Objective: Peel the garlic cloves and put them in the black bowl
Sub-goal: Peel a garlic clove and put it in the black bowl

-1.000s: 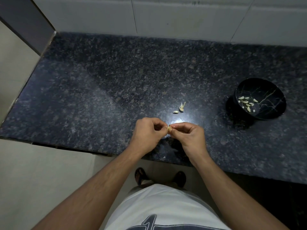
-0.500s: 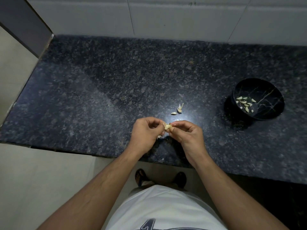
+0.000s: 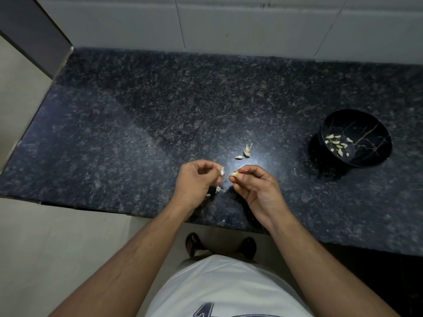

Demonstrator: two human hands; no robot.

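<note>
Right now, right hand point(image 3: 256, 191) pinches a garlic clove point(image 3: 234, 174) at its fingertips. Left hand point(image 3: 194, 181), just beside, pinches a peel scrap point(image 3: 222, 171). Black bowl point(image 3: 375, 161) well right of both.

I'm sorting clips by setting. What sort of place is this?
Most likely a home kitchen: a dark speckled stone counter against a pale tiled wall, with peeled garlic cloves in a black bowl.

My forearms are bare, no sleeves, watch or rings on my left hand point(image 3: 194, 181) or right hand point(image 3: 256, 191). I wear a white shirt point(image 3: 226, 284) with a dark printed mark at six o'clock, and dark open sandals point(image 3: 193, 244).
</note>
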